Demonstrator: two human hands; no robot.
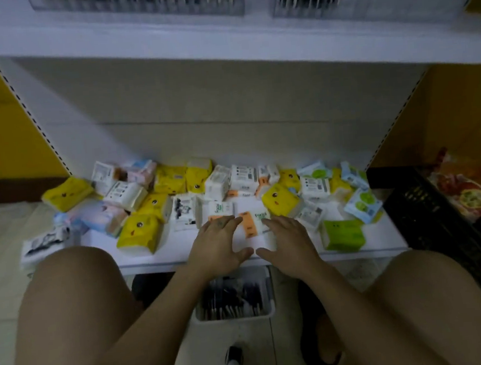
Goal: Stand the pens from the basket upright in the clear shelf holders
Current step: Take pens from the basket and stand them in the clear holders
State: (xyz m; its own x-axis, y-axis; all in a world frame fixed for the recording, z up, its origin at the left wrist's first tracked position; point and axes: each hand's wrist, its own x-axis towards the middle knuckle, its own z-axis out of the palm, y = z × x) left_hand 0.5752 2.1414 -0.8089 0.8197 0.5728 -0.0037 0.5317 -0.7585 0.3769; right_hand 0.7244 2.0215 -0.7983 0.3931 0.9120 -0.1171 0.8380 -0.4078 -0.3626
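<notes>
Pens (232, 298) lie in the white basket (269, 310) on the floor between the knees, pointing away from the person. The left hand (218, 246) and right hand (286, 242) rest flat, fingers straight, on a tissue pack (249, 225) just beyond the basket, both equally near. Clear holders (136, 2) sit high above.

Head camera, seemingly low, faces forward-down, close over the shelf (175, 250)

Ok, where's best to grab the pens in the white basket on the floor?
Probably mid-barrel, right hand coming straight down: the basket is open-topped and the pens seem to lie flat, side by side, running away from you. Its far end sits by the shelf edge, so favour the near half.
</notes>
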